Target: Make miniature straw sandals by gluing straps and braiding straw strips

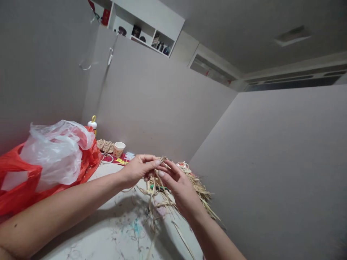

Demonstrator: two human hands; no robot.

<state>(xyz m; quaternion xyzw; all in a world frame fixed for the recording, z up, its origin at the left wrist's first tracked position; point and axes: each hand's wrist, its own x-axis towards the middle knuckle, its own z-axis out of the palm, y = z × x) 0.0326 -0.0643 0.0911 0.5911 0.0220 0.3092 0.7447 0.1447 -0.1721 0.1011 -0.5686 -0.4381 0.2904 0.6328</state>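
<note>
Above the table, both hands meet around strands of dry straw [163, 159]. My left hand [141, 167] pinches the straw between thumb and fingers, near the top of the piece. Close against it, my right hand [180, 186] grips the same straw from the right, fingers bent. Loose pale strands [152, 195] hang down below the hands. Behind and right of my right hand lies a bundle of dry straw stalks [202, 193]. Something green [159, 187] shows among the strands under the hands; its kind is hidden.
A red plastic bag [16, 162] with a clear plastic bag [58, 151] stands at the left. Farther back are a paper cup [119, 149], a woven straw piece [105, 146] and a white-capped bottle [92, 125]. Scraps litter the white table [92, 234]. Grey walls [151, 97] enclose it.
</note>
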